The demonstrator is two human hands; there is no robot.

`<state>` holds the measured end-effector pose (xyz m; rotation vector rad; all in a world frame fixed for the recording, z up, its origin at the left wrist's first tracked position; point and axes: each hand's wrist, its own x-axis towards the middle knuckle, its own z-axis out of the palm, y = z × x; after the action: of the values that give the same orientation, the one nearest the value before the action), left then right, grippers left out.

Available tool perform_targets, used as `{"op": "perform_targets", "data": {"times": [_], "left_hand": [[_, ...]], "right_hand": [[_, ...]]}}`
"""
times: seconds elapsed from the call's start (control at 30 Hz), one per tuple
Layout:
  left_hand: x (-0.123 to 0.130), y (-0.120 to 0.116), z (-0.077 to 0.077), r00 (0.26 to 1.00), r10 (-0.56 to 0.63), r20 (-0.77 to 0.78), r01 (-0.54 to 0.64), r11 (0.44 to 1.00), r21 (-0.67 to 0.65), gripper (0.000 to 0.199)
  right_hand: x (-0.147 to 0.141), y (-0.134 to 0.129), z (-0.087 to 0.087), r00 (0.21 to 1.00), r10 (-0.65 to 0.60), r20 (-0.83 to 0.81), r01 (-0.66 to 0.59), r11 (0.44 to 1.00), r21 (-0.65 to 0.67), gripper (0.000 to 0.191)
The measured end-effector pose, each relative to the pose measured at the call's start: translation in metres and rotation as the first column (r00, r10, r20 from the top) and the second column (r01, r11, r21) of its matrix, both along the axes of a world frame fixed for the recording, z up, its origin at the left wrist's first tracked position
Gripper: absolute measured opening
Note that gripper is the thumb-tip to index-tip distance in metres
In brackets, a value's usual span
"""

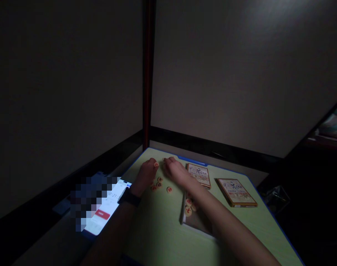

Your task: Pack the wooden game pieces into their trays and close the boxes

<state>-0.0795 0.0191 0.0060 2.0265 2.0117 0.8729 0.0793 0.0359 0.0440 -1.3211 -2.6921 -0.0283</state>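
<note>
Over the far left of the green table, my left hand [147, 173] is closed on a round xiangqi piece [156, 164] with a red mark on its face. My right hand [174, 170] reaches in close beside it, fingers pinched at a small pale edge that looks like another xiangqi piece [164, 159]. Several loose pieces [159, 184] lie just below my left hand, and a single red-marked piece [169, 189] rests apart from them. Under my right forearm is a shallow tray [196, 223], partly hidden, with several red-marked pieces in it.
Two flat printed boxes stand on the right: one box [198, 174] past my right wrist, another box [236, 192] nearer the table's [157, 236] right edge. A lit phone [109, 207] is at the left beside my left wrist. Dark walls meet behind the table.
</note>
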Motion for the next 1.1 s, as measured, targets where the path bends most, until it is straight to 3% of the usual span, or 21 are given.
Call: {"op": "perform_targets", "data": {"times": [0.1, 0.2, 0.37, 0.5, 0.57, 0.83, 0.97, 1.1], "left_hand": [[0.003, 0.002, -0.003, 0.992, -0.103, 0.079, 0.097, 0.992, 0.078, 0.014], [0.011, 0.001, -0.006, 0.975, -0.215, 0.054, 0.208, 0.971, 0.114, 0.017], [0.031, -0.006, -0.011, 0.951, -0.309, -0.003, 0.308, 0.947, 0.092, 0.024], [0.042, -0.011, -0.017, 0.931, -0.363, -0.043, 0.365, 0.925, 0.105, 0.028], [0.043, -0.012, -0.018, 0.930, -0.364, -0.058, 0.368, 0.924, 0.106, 0.028], [0.044, -0.016, -0.017, 0.919, -0.379, -0.106, 0.387, 0.919, 0.071, 0.027], [0.050, -0.023, -0.013, 0.906, -0.410, -0.105, 0.415, 0.910, 0.028, 0.025], [0.055, -0.027, -0.012, 0.899, -0.424, -0.109, 0.428, 0.904, 0.015, 0.025]], "right_hand": [[0.038, -0.023, 0.009, 0.972, 0.094, -0.217, -0.098, 0.995, -0.006, 0.017], [0.082, -0.058, 0.011, 0.923, 0.150, -0.353, -0.171, 0.985, -0.029, 0.017], [0.128, -0.114, -0.005, 0.964, 0.022, -0.266, -0.081, 0.973, -0.215, 0.021], [0.129, -0.126, -0.024, 0.989, -0.145, -0.018, 0.139, 0.971, -0.196, 0.037], [0.124, -0.124, -0.029, 0.982, -0.175, 0.071, 0.184, 0.971, -0.152, 0.040], [0.130, -0.121, -0.014, 0.994, -0.107, -0.029, 0.099, 0.973, -0.207, 0.015], [0.131, -0.121, -0.014, 0.996, -0.026, -0.085, 0.004, 0.969, -0.247, 0.020], [0.127, -0.121, -0.022, 0.998, -0.035, -0.058, 0.022, 0.979, -0.204, 0.020]]}}
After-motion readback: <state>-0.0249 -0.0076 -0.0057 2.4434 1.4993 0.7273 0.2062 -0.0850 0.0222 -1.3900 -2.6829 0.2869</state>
